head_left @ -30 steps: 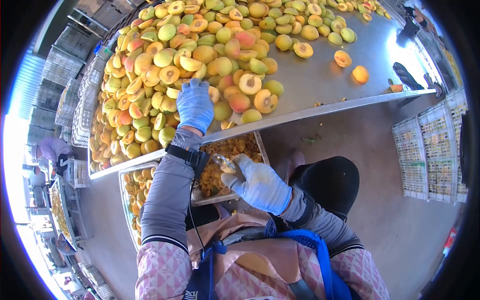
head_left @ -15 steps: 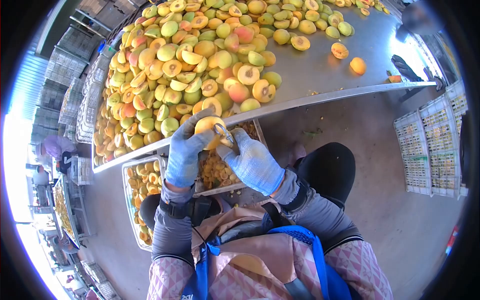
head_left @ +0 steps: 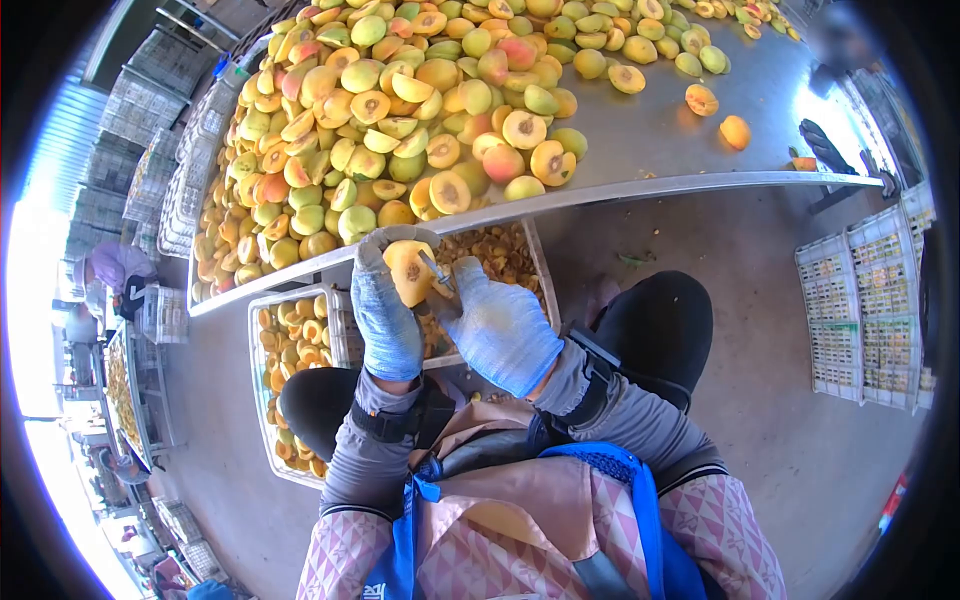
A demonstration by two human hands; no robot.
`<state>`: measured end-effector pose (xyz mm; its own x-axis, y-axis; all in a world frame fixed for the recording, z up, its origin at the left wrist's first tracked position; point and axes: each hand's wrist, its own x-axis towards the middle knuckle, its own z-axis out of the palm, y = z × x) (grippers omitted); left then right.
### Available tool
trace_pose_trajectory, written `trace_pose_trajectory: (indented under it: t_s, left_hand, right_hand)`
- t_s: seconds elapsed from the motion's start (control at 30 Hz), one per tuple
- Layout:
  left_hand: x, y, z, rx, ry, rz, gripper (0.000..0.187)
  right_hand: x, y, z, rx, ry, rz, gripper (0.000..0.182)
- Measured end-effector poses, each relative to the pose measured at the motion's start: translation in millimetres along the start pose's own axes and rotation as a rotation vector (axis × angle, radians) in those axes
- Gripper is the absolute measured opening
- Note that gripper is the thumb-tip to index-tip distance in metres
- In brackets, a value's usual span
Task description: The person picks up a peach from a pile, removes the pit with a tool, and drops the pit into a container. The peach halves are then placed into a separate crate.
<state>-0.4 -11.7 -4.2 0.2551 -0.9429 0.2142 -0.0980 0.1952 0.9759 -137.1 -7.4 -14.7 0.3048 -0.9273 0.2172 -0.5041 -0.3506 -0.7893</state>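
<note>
Most of the metal tool (head_left: 436,269) is hidden by the right hand (head_left: 503,325) grasping it; just left of frame centre, the left hand (head_left: 386,318) clasps a yellow, brown-centred fruit half (head_left: 406,274).

Pale blue left glove (head_left: 388,318) and right glove (head_left: 503,328), both greyer toward the fingers; a golden-yellow fruit half (head_left: 407,272) with a brown centre; a silvery tool (head_left: 436,268). Piled fruit (head_left: 370,140) mixes yellow, green and blushed red on a silver-grey worktop (head_left: 650,135). Grey sleeves (head_left: 372,470), a pink-and-white triangle-patterned shirt (head_left: 722,525), bright blue strap (head_left: 653,525), white crates (head_left: 835,315).
</note>
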Motion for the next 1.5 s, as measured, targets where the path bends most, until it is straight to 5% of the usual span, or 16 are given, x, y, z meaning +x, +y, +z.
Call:
trace_pose_trajectory:
  t_s: [0.23, 0.63, 1.03, 1.13, 1.23, 1.3, 1.37, 1.43, 1.5]
  left_hand:
    - [1.3, 5.6, 2.4, 0.218, -0.013, 0.029, 0.053]
    - [12.2, 0.1, -5.4, -0.034, -0.076, -0.232, 0.061]
    - [3.5, -1.0, -1.9, 0.063, -0.031, -0.054, 0.055]
    - [-0.3, 1.6, -1.0, 0.052, 0.0, -0.066, 0.055]
    - [-1.9, -2.9, -3.3, 0.047, -0.034, 0.01, 0.055]
    - [-2.5, -1.9, -1.6, 0.177, -0.017, 0.07, 0.058]
    - [-2.6, -0.6, -0.1, 0.186, 0.021, 0.081, 0.056]
    - [-5.3, -2.2, -0.5, 0.074, 0.079, 0.034, 0.047]
    - [-6.8, -9.5, -1.1, 0.089, 0.105, 0.029, 0.045]
  right_hand:
    - [-4.3, 4.1, 6.2, 0.015, -0.03, -0.034, 0.031]
    - [-8.4, 10.7, 7.1, 0.063, -0.153, -0.037, 0.037]
    - [-6.2, 17.6, 15.4, 0.394, -0.181, -0.084, 0.038]
    - [1.5, 14.7, 6.6, 0.855, -0.395, 0.057, 0.037]
    - [13.8, 12.7, -25.1, 1.053, -0.915, 0.556, 0.037]
    - [9.4, 19.7, -19.6, 1.257, -0.898, 0.567, 0.035]
    - [3.1, 27.8, -1.9, 1.062, -0.627, 0.356, 0.035]
    - [-6.2, 26.4, 22.7, 0.449, -0.116, -0.045, 0.035]
    - [-9.9, 23.3, 22.0, 0.364, -0.093, -0.013, 0.038]
